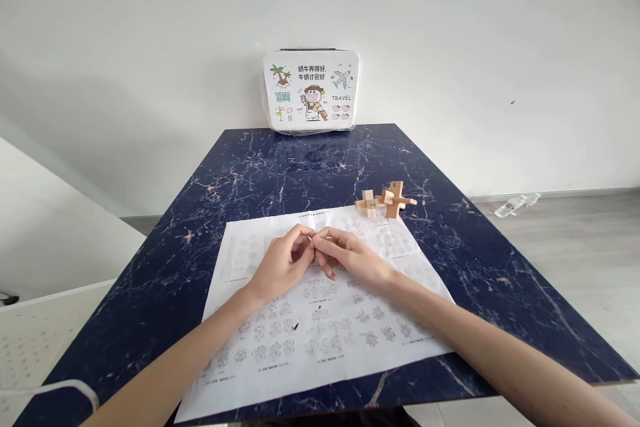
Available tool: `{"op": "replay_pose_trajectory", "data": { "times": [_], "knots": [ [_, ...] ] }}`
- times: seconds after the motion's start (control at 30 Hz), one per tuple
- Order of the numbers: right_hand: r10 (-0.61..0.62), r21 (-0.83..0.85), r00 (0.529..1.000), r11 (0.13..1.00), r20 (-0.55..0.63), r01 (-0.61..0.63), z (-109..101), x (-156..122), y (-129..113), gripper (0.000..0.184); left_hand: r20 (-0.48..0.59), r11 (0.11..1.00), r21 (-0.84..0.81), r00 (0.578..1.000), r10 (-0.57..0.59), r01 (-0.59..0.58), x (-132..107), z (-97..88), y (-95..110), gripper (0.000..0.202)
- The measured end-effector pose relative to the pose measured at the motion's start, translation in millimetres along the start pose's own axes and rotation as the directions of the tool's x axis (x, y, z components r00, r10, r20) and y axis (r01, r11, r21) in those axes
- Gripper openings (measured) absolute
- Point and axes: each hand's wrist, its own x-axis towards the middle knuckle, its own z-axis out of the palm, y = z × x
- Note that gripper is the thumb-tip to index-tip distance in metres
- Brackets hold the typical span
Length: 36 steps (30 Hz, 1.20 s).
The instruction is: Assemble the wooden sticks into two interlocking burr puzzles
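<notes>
My left hand (283, 260) and my right hand (353, 257) meet fingertip to fingertip above a large white printed sheet (295, 390). Both are closed in a pinch, and whatever sits between the fingers is too small or hidden to make out. The sheet carries rows of small line drawings and captions, with a few tiny dark specks lying on it near the middle. Beyond my right hand, at the sheet's far right corner, are two wooden interlocking puzzles: a smaller one (369, 204) and a taller one (395, 200), each with a "2" marked on it.
A dark blue marble-patterned table (240, 167) bears everything. At its far edge a white cartoon-printed case (313, 90) in clear wrap leans near the wall. A white cable (70, 385) curls at lower left. A clear plastic bottle (515, 205) lies on the floor at right.
</notes>
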Motion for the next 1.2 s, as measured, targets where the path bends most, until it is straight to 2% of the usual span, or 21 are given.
{"op": "replay_pose_trajectory", "data": {
  "times": [0.5,0.67,0.77,0.83,0.9,0.93,1.0,1.03,1.1,1.17,1.2],
  "knots": [
    [-0.024,0.092,1.0,0.995,-0.013,0.025,-4.8,3.0,2.1,0.04,-0.034,0.999,0.045,0.999,-0.013,0.014,1.0,0.0,1.3,0.022],
    [-0.027,0.109,0.994,0.993,-0.109,0.039,-9.8,4.4,-1.0,0.046,-0.033,0.998,0.055,0.999,-0.023,0.025,0.4,0.4,1.6,0.018],
    [-0.128,0.026,0.966,0.99,-0.224,0.138,-20.3,3.3,-10.5,0.05,-0.034,0.998,0.056,0.999,-0.029,0.031,-0.1,0.4,0.1,0.017],
    [-0.268,-0.116,0.904,0.963,-0.333,0.243,-33.0,0.9,-21.9,0.052,-0.032,0.998,0.05,0.999,-0.025,0.027,-0.4,0.1,-1.1,0.018],
    [-0.41,-0.31,0.799,0.904,-0.441,0.293,-50.3,-1.8,-35.1,0.052,-0.021,0.999,0.049,1.0,-0.021,0.022,-0.7,-0.4,-1.9,0.019],
    [-0.499,-0.414,0.705,0.856,-0.504,0.309,-60.3,-2.9,-41.3,0.052,-0.014,0.998,0.053,1.0,-0.021,0.022,-0.8,-0.7,-2.1,0.02],
    [-0.659,-0.585,0.503,0.744,-0.56,0.323,-82.0,-4.0,-50.7,0.051,-0.006,0.997,0.067,1.0,-0.024,0.024,-1.1,-1.0,-2.0,0.021],
    [-0.708,-0.639,0.429,0.7,-0.561,0.318,-93.2,-4.0,-53.4,0.051,-0.006,0.997,0.071,1.0,-0.023,0.024,-1.1,-1.0,-1.8,0.021],
    [-0.752,-0.694,0.34,0.656,-0.565,0.297,-114.5,-3.0,-54.2,0.05,-0.011,0.997,0.073,1.0,-0.021,0.022,-1.0,-1.0,-1.5,0.021],
    [-0.75,-0.717,0.304,0.657,-0.588,0.235,-132.7,-1.1,-50.2,0.046,-0.014,0.997,0.074,1.0,-0.02,0.021,-0.7,-0.9,-1.2,0.022],
    [-0.739,-0.722,0.303,0.666,-0.602,0.188,-140.0,0.0,-47.2,0.043,-0.014,0.997,0.077,1.0,-0.02,0.021,-0.5,-0.9,-1.0,0.022]
  ]
}}
